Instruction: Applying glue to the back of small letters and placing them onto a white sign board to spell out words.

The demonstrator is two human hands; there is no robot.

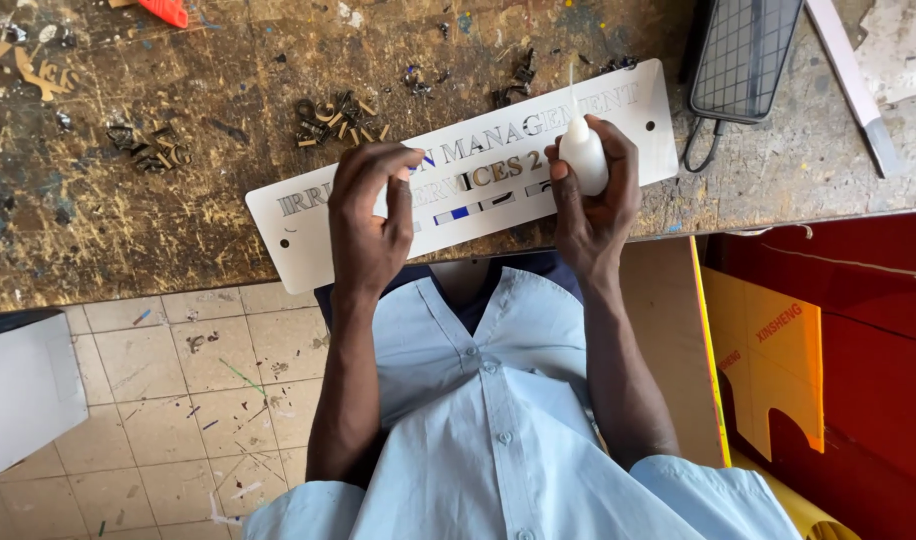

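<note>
— Right hand (590, 205)?
— Centre right of the frame, grip clamped around a small white glue bottle (583, 155), thin nozzle pointing toward the top of the frame. Bottle sits inside the fist, thumb side showing, directly over the right half of the white sign plate (298, 255).

— And the left hand (370, 215)?
— Just left of centre. Fingertips drawn together, pinched down against the plate's middle, beside a small blue piece (428, 158). Cannot tell whether anything is caught between the fingertips; too small to see.

— Where does the plate lie?
— Flat on the worn wooden tabletop (128, 230), long and slanted, lower end at centre left, higher end at upper right, near edge overhanging the tabletop's rim slightly. Rows of cut-out letter slots across it, some filled gold, some blue. Both hands resting over it, well apart from each other.

— Anything around?
— Loose dark and gold cut letters (333, 118) scattered just above the plate, more (148, 148) toward the upper left. Black wire mesh basket (743, 55) at upper right, apart from the plate. Red and yellow panels (778, 350) at lower right, tiled floor (178, 400) at lower left, pale blue shirt (498, 420) at the bottom.
</note>
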